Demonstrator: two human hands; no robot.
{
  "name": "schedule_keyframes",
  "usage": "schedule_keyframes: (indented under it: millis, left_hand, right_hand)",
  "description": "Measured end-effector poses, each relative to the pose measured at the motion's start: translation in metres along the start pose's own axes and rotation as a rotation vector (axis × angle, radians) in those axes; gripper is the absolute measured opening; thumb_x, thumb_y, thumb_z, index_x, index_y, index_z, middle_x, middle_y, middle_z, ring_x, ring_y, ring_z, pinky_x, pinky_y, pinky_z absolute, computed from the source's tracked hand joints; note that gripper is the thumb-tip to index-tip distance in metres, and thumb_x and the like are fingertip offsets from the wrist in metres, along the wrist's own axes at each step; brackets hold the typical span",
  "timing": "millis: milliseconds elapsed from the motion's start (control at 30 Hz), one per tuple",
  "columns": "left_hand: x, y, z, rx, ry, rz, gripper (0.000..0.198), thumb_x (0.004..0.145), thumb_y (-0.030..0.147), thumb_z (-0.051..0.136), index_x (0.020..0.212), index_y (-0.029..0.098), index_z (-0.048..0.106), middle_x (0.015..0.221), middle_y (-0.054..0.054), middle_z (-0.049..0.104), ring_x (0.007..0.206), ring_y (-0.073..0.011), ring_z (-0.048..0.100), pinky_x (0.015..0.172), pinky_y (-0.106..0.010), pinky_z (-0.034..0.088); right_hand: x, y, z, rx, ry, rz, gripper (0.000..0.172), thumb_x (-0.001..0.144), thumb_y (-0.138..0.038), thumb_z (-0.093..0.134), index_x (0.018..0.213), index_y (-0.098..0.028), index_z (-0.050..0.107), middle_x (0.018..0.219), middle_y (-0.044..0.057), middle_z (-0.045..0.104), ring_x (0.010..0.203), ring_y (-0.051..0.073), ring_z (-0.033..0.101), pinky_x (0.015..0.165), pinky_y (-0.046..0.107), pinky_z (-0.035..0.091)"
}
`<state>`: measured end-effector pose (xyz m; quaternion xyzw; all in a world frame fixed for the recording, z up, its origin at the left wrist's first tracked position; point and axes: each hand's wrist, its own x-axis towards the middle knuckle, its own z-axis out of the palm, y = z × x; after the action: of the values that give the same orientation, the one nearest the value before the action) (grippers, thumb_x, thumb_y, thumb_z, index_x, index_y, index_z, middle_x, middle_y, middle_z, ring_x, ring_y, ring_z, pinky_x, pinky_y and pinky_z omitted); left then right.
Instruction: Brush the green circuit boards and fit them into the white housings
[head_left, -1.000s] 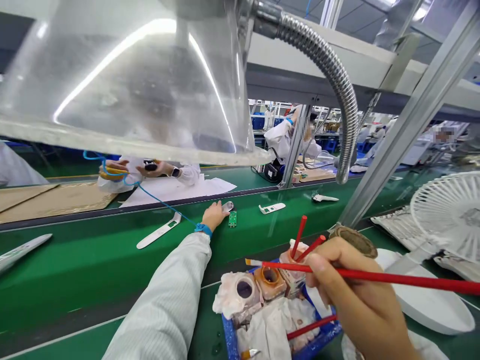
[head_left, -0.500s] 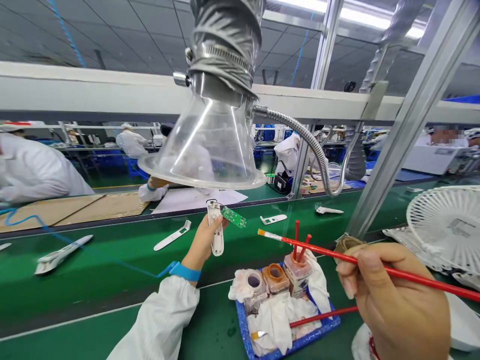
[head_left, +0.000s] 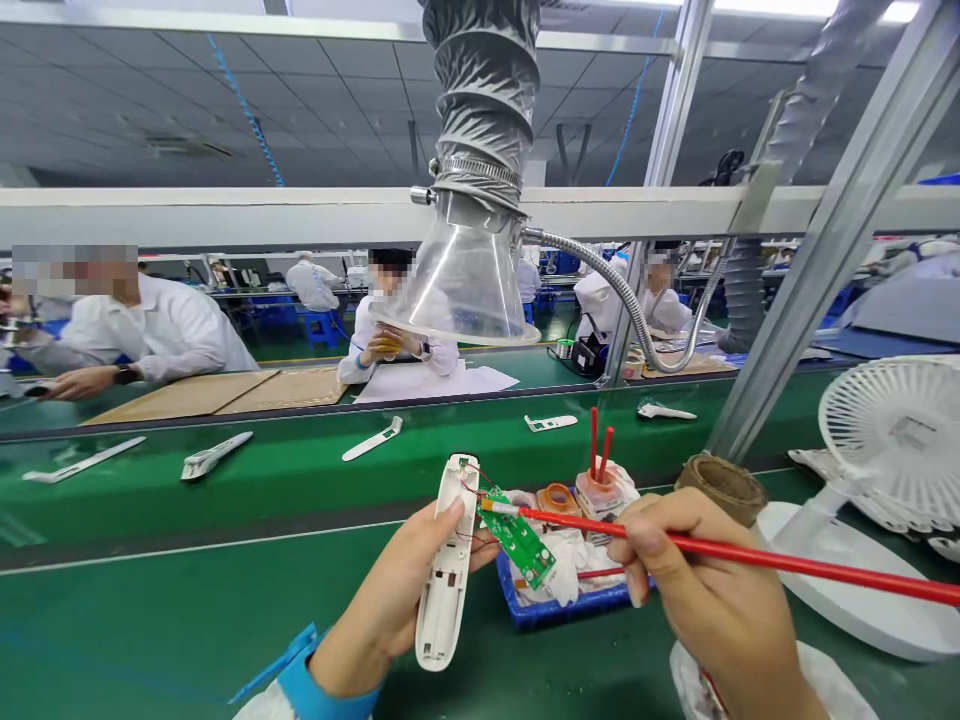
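Head view, electronics assembly line. A green conveyor belt [head_left: 225,610] crosses the whole frame, with an aluminium frame strut [head_left: 832,270] rising on the right. Overhead, a grey duct hose [head_left: 484,90] ends in a clear plastic fume hood [head_left: 465,285], and a flexible metal pipe [head_left: 626,295] curves down from it. Across the line sit co-workers in white smocks; the co-worker on the far left has a hand near brown cardboard sheets [head_left: 214,397].

A white desk fan [head_left: 896,435] stands at right on its round base. A brown ring-shaped roll [head_left: 721,488] sits just left of the fan. Loose white plastic housings [head_left: 214,455] lie on the belt, well apart from the hands.

The left hand [head_left: 397,600] is closed around a long white plastic housing [head_left: 442,600], holding it upright and tilted slightly. Thin red wires link the housing to a green circuit board [head_left: 516,538], which sits just beside it, angled outward. The right hand [head_left: 712,590] grips a red-handled brush [head_left: 750,548] like a pen. The brush's tip lies at the board's upper end; whether the bristles touch is hard to tell. Behind the board is a blue tray [head_left: 562,605] holding white cloth and jars, one with red sticks [head_left: 598,440] standing in it.
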<state>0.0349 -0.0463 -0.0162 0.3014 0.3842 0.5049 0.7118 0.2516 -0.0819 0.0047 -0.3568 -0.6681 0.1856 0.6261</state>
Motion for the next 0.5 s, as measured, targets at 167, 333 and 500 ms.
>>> schedule_keyframes:
  millis: [167,333,500]
  left_hand:
    - [-0.011,-0.001,0.003,0.036,-0.01,0.015,0.017,0.074,0.03,0.069,0.079,0.015,0.064,0.065,-0.001,0.064,0.068,-0.0143,0.065,0.082,-0.035,0.055]
    - [-0.016,0.003,0.006,0.067,-0.003,0.013,0.018,0.075,0.031,0.068,0.081,0.015,0.064,0.071,-0.004,0.068,0.075,-0.0175,0.066,0.084,-0.036,0.054]
    - [-0.018,0.005,0.007,0.067,-0.019,0.006,0.018,0.077,0.029,0.067,0.085,0.013,0.065,0.076,-0.006,0.068,0.078,-0.0177,0.066,0.086,-0.036,0.053]
  right_hand:
    - [-0.004,-0.005,-0.006,-0.132,-0.086,-0.11,0.016,0.09,-0.019,0.05,0.075,-0.021,0.054,0.054,-0.005,0.054,0.05,0.008,0.054,0.05,0.02,0.044]
    - [-0.006,-0.017,-0.01,-0.165,-0.052,-0.181,0.011,0.089,-0.017,0.051,0.079,-0.022,0.055,0.056,-0.005,0.054,0.052,0.008,0.054,0.05,0.018,0.044]
    - [-0.005,-0.022,-0.01,-0.2,-0.023,-0.145,0.016,0.089,-0.022,0.051,0.074,-0.021,0.056,0.056,-0.005,0.054,0.05,0.007,0.053,0.048,0.016,0.043]
